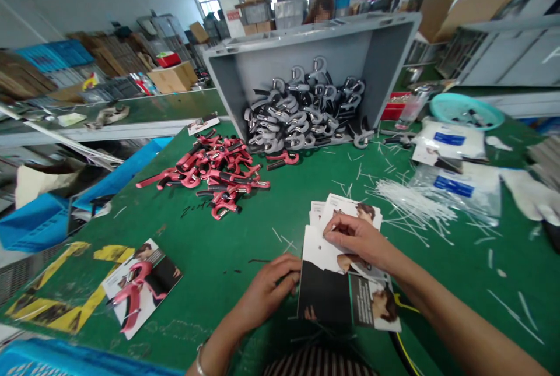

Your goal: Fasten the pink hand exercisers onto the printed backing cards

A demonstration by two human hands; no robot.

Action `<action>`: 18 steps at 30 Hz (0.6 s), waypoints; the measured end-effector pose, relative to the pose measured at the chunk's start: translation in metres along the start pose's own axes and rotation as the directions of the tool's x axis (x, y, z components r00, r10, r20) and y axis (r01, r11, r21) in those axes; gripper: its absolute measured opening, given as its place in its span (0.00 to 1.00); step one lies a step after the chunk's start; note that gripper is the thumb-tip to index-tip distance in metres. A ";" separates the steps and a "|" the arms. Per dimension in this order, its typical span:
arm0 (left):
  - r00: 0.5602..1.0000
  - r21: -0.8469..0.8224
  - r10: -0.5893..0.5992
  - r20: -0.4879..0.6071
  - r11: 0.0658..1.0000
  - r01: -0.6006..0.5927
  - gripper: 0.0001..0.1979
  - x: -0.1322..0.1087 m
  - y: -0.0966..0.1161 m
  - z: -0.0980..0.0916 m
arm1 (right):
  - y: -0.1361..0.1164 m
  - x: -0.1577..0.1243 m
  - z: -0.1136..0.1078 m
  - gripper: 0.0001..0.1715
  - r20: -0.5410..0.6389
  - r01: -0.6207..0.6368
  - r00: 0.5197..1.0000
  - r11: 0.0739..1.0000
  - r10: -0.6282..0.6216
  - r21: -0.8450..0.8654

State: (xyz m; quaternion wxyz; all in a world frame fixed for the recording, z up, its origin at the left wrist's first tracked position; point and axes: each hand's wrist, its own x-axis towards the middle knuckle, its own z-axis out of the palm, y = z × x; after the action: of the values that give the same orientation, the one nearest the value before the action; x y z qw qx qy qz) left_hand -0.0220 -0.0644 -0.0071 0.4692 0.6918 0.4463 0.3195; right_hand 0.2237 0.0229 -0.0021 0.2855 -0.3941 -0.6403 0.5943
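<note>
A stack of printed backing cards point(326, 297) lies in front of me, white and black with pictures of a person. My left hand point(273, 283) is at the left edge of the stack, fingers bent, thumb and fingertips closed at the edge of the top card. Over the upper part of the cards, my right hand point(356, 239) pinches thumb and forefinger together close to a small hole. What lies between those fingertips is too small to make out. To the left, a pink and black hand grip exerciser point(135, 291) rests on another printed card point(168, 274).
Pink hand grips point(214, 166) are piled at centre left. Behind them a tipped grey crate point(312, 29) holds grey hand grips point(297, 116). White cable ties point(413, 204) lie scattered on the right, near plastic bags point(459, 189) and a turquoise bowl point(466, 109). Yellow-black tape point(61, 315) marks the left side.
</note>
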 end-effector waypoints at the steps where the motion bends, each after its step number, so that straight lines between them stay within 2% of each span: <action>1: 0.999 -0.011 0.013 0.041 1.000 -0.013 0.12 -0.005 0.001 -0.001 | -0.001 0.000 0.001 0.16 0.011 -0.015 1.000 1.000 0.015 0.009; 2: 0.998 -0.009 0.031 0.056 0.999 -0.030 0.12 -0.008 0.002 -0.002 | -0.003 0.001 0.002 0.16 0.022 -0.036 0.999 0.999 0.036 0.027; 4: 0.997 0.034 0.072 0.000 0.997 -0.072 0.10 -0.011 0.000 0.000 | -0.008 0.002 0.005 0.16 0.056 -0.096 0.994 0.991 0.091 0.093; 7: 0.969 0.117 0.118 -0.219 0.989 -0.094 0.07 -0.006 -0.006 0.006 | -0.018 0.000 0.010 0.16 0.111 -0.176 0.982 0.959 0.154 0.223; 9: 0.939 0.116 0.124 -0.320 0.989 -0.091 0.07 0.001 -0.007 0.011 | -0.021 -0.002 0.014 0.16 0.130 -0.192 0.978 0.940 0.161 0.282; 12: 0.939 0.051 0.051 -0.341 0.998 -0.036 0.09 0.015 -0.005 0.020 | -0.020 -0.005 0.017 0.15 0.124 -0.177 0.981 0.945 0.148 0.275; 15: 0.946 -0.002 -0.027 -0.323 1.000 0.028 0.10 0.025 -0.001 0.026 | -0.015 -0.007 0.018 0.15 0.077 -0.100 0.993 0.981 0.088 0.168; 18: 0.953 -0.024 -0.001 -0.304 1.000 -0.007 0.10 0.024 0.003 0.026 | -0.011 -0.008 0.018 0.13 0.045 -0.003 0.999 0.998 0.000 0.068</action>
State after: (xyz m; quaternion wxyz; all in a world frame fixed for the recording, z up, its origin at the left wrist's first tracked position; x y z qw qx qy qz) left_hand 0.0105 -0.0522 -0.0130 0.4029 0.6292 0.5083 0.4284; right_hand 0.2112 0.0071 0.0069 0.2837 -0.3713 -0.6257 0.6246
